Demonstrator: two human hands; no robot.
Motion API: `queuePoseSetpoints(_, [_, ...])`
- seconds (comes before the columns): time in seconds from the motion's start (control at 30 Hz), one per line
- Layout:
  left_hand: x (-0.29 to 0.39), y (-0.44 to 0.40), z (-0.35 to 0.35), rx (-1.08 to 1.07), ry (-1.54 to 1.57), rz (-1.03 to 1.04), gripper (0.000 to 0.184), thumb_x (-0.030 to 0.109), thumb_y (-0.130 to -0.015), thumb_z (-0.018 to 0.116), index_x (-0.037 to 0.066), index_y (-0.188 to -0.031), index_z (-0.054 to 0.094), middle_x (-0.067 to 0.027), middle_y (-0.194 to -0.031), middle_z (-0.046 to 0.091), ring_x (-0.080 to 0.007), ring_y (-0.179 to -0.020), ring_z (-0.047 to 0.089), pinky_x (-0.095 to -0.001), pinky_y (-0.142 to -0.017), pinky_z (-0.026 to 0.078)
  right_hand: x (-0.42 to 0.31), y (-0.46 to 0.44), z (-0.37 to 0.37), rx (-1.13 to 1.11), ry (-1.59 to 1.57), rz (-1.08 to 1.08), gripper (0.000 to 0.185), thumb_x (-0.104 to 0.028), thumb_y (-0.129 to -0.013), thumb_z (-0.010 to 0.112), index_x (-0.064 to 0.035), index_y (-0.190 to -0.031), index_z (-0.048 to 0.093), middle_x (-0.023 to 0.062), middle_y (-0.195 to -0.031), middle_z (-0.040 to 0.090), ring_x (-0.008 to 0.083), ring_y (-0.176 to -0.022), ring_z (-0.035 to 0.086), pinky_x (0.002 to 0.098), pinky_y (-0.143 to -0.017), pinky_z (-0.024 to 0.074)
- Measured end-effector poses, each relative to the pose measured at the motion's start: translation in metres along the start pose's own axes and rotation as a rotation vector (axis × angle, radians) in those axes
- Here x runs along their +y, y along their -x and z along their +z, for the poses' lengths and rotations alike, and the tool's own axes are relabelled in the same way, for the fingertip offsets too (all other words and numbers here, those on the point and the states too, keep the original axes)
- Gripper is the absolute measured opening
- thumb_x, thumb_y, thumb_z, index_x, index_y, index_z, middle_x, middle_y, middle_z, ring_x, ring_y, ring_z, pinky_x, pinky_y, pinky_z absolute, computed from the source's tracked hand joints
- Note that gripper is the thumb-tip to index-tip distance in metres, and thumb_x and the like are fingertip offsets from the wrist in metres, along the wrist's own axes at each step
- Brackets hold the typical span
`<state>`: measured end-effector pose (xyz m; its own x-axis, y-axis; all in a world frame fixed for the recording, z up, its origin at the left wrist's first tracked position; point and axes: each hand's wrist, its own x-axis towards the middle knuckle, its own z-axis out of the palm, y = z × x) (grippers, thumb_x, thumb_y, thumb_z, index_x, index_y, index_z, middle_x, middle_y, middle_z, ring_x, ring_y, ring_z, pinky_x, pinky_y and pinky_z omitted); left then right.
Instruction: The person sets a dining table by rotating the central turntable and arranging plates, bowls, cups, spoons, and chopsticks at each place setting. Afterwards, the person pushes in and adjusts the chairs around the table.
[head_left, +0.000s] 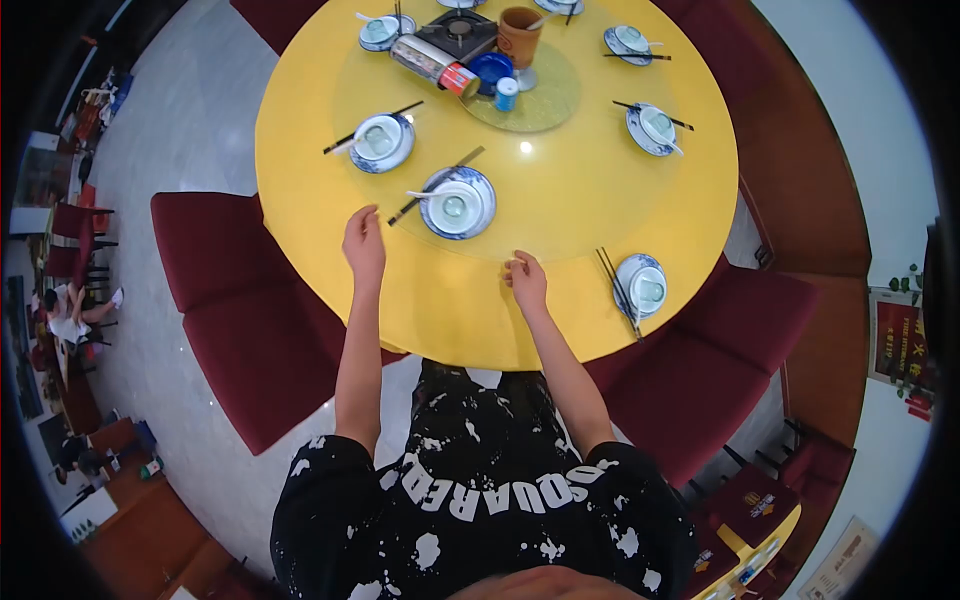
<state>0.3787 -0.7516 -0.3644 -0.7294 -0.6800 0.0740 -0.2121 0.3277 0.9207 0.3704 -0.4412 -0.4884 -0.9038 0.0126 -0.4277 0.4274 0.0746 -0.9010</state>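
Observation:
On the near side of the yellow round table [470, 335], a blue-and-white plate [485, 188] bears a pale bowl with a small glass cup [455, 207] in it. A white spoon [425, 194] rests across the bowl, its handle toward the left. A pair of chopsticks [403, 213] lies slantwise at the plate's upper left. My left hand [363, 242] hovers just left of the chopsticks' lower ends, fingers loosely extended, holding nothing. To the lower right of the plate is my right hand [526, 281], its fingers bent but apart, with nothing visible in them.
Similar place settings ring the table, one at left [380, 143] and one at right [640, 287]. A glass turntable [545, 118] carries a portable stove [458, 35], a gas canister [435, 65], a brown container [519, 38] and a small blue can [507, 95]. Maroon chairs [250, 350] flank me.

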Motion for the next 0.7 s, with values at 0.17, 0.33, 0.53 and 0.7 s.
queuePoseSetpoints(0.17, [-0.076,-0.119,0.055,-0.474,-0.128,0.04,0.03,0.019,-0.092,0.061,0.004,-0.115,0.071,-0.0147,-0.094,0.073,-0.0202,-0.081,0.069,-0.0314,-0.075,0.053,-0.058,-0.032,0.08,0.1,0.125,-0.022,0.04,-0.01,-0.095,0.055,0.0016,-0.133,0.054,0.0122,-0.086,0.068,0.0169,-0.065,0.067,0.0291,-0.061,0.0553])
queuePoseSetpoints(0.33, [-0.081,-0.143,0.1,-0.871,0.147,-0.271,0.03,0.015,-0.089,0.065,0.004,-0.115,0.072,-0.0043,-0.082,0.071,-0.0127,-0.071,0.063,-0.0278,-0.067,0.052,-0.074,-0.055,0.107,0.218,0.094,0.067,0.036,-0.01,-0.093,0.058,0.0012,-0.128,0.059,0.0126,-0.082,0.068,0.0178,-0.06,0.067,0.0302,-0.056,0.0543])
queuePoseSetpoints(0.53, [-0.083,-0.143,0.082,-1.027,-0.074,-0.081,0.027,0.014,-0.087,0.069,0.004,-0.111,0.074,-0.0073,-0.089,0.074,-0.014,-0.077,0.068,-0.0284,-0.072,0.054,-0.076,-0.02,0.116,0.236,0.36,0.068,0.031,-0.008,-0.093,0.058,0.0021,-0.122,0.063,0.0127,-0.078,0.069,0.0188,-0.059,0.069,0.0305,-0.055,0.0545])
queuePoseSetpoints(0.7, [-0.099,-0.12,0.037,-0.998,-0.119,-0.148,0.026,0.011,-0.085,0.07,0.005,-0.109,0.075,-0.0101,-0.092,0.076,-0.0158,-0.08,0.07,-0.0296,-0.075,0.055,-0.053,0.025,0.142,0.262,0.316,0.105,0.031,-0.01,-0.092,0.059,0.0017,-0.121,0.063,0.0113,-0.074,0.067,0.0187,-0.059,0.069,0.0319,-0.056,0.0514])
